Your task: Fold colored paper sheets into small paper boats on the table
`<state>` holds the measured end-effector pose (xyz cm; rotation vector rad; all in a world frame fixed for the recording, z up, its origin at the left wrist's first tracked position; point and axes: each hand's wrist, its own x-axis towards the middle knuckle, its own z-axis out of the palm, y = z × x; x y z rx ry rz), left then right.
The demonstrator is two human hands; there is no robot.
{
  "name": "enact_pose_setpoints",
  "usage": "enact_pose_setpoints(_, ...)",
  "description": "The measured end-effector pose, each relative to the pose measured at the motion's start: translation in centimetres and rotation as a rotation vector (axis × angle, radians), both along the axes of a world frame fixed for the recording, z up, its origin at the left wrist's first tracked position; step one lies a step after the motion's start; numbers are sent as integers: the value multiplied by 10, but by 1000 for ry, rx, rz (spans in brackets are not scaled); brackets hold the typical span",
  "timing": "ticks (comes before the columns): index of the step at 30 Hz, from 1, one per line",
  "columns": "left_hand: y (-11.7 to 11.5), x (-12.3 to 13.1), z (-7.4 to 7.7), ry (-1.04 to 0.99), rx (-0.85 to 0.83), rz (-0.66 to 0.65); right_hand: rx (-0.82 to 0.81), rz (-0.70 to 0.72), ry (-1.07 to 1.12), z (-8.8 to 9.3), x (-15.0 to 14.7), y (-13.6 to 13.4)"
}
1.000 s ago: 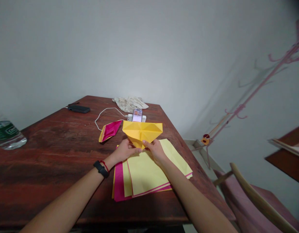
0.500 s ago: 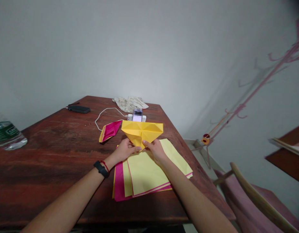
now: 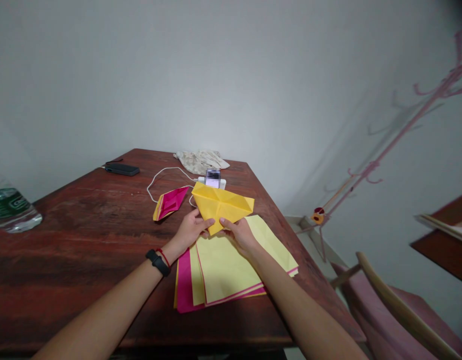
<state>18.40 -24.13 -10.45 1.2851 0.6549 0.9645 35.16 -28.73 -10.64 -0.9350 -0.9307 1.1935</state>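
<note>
The folded sheet (image 3: 223, 202) pinched between the left hand (image 3: 189, 231) and the right hand (image 3: 240, 235) is matt yellow paper with sharp creases. Under the hands lies a stack of sheets (image 3: 223, 272), smooth matt paper. The table (image 3: 84, 240) is dark reddish wood, grained, with a dull sheen. Beyond the hands a crumpled cloth (image 3: 201, 159) looks soft. Far left of them, a bottle (image 3: 11, 210) is clear glossy plastic.

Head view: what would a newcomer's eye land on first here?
The bright folded yellow paper, pinched at its lower point by the left hand and right hand. Beneath the hands a fanned stack of pale yellow and pink sheets lies on the dark wooden table. A pink folded piece lies just left of the held paper.
</note>
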Motion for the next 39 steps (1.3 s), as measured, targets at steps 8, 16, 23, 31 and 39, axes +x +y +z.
enact_pose_setpoints(8, -3, 3, -3, 8, -23, 28, 17, 22, -24, -2, -3, -2)
enact_pose_setpoints(16, -11, 6, 0, 17, -13, -13, 78, 1, -12, -7, 0, 1)
enact_pose_setpoints(23, -10, 4, 2, -1, -14, -18, 67, 77, 51, 0, -1, -2)
enact_pose_setpoints(31, 4, -5, 8, -73, 23, 146, 33, 48, 48, 3, -1, -2)
enact_pose_setpoints(39, 27, -16, 3, -63, 147, 293, -23, 29, 22, -1, 9, 5)
